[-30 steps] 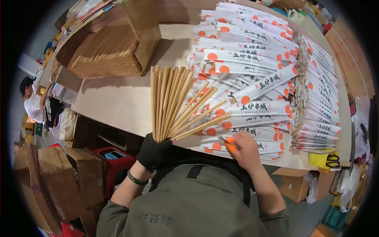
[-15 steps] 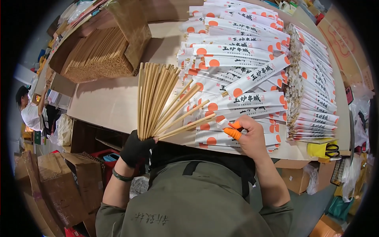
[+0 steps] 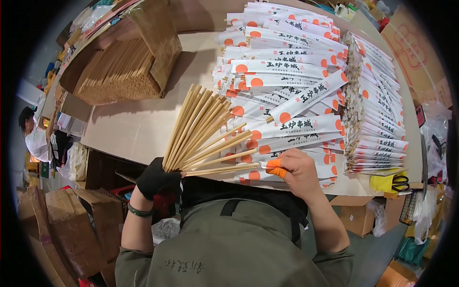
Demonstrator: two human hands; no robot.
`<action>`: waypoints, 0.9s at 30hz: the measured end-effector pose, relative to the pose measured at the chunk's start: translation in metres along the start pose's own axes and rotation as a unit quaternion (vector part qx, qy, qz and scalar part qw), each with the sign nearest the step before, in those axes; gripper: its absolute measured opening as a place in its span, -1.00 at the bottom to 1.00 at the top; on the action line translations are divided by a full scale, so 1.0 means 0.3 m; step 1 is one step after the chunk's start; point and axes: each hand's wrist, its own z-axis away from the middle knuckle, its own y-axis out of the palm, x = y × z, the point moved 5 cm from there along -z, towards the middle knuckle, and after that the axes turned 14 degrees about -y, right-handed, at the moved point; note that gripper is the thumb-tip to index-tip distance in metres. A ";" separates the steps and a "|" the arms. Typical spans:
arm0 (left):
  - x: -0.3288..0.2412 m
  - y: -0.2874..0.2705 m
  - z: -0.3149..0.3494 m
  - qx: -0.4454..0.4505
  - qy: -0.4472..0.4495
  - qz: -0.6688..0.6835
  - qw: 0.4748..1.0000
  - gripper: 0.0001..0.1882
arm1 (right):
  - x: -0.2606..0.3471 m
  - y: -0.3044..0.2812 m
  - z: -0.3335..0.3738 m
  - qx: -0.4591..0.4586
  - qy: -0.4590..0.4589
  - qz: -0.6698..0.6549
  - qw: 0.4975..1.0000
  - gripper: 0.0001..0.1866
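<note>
My left hand (image 3: 160, 178), in a black glove with bare fingertips, is closed round the lower ends of a fanned bunch of wooden chopsticks (image 3: 198, 126). My right hand (image 3: 297, 173) wears orange finger covers on its thumb and finger. It pinches a white paper sleeve (image 3: 262, 165), mostly hidden by the fingers, at the tips of the lowest chopsticks. Whether those tips are inside the sleeve I cannot tell. Beyond the right hand lies a broad pile of white chopstick sleeves (image 3: 306, 125) with orange dots, several with stick ends showing.
A cardboard box (image 3: 168, 48) of loose chopsticks (image 3: 117, 71) lies at the far left of the table (image 3: 119, 126). Stacked sleeved chopsticks (image 3: 380, 115) stand to the right, with black-handled scissors (image 3: 400, 183) by the edge. Cartons (image 3: 71, 225) are at lower left; another person (image 3: 37, 138) is far left.
The fan of chopsticks has tilted right and its tips have dropped. My right hand has moved slightly down and left, bringing the paper sleeve to the tips of the lowest sticks.
</note>
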 end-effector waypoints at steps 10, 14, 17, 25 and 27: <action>-0.158 0.356 -0.073 0.025 0.159 0.140 0.977 -0.65 | 0.188 0.219 -0.153 0.125 -0.259 0.224 0.931 -0.85; -0.174 0.228 -0.134 -0.176 0.189 0.052 0.965 -0.73 | 0.117 0.059 -0.187 0.021 -0.219 0.225 0.949 -0.76; -0.137 0.174 -0.120 -0.278 0.186 -0.039 0.942 -0.72 | 0.005 0.088 -0.013 0.092 -0.180 0.231 0.952 -0.60; -0.011 0.177 -0.122 -0.255 0.152 0.062 0.953 -0.74 | 0.014 0.188 0.132 0.144 -0.177 0.228 0.947 -0.80; 0.002 0.149 -0.115 -0.266 0.137 0.046 0.953 -0.75 | 0.011 0.173 0.123 0.093 -0.152 0.195 0.964 -0.82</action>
